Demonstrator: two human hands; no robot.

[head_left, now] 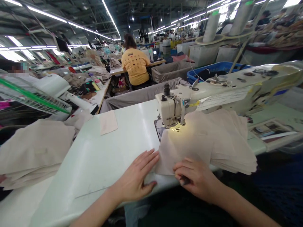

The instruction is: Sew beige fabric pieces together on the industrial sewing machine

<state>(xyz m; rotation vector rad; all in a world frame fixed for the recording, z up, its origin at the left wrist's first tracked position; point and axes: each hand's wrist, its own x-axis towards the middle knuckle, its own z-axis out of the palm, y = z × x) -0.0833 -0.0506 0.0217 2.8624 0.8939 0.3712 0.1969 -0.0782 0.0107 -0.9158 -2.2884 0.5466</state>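
A beige fabric piece (175, 154) lies under the lit needle area of a sewing machine (169, 110). My left hand (139, 176) is flat on the pale table, fingers stretched, their tips at the left edge of this fabric. Over its near edge my right hand (196, 179) rests with curled fingers. Something small and dark shows beneath those fingers, too hidden to name. A stack of beige fabric pieces (232, 142) spreads to the right, behind and beside the machine's needle.
A small beige fabric patch (109, 122) lies on the sewing table (127, 126). More beige pieces (38, 145) are piled at left, near a white fan (54, 88). Ahead, a person in a yellow shirt (136, 66) sits facing away. Thread cones (211, 27) stand at right.
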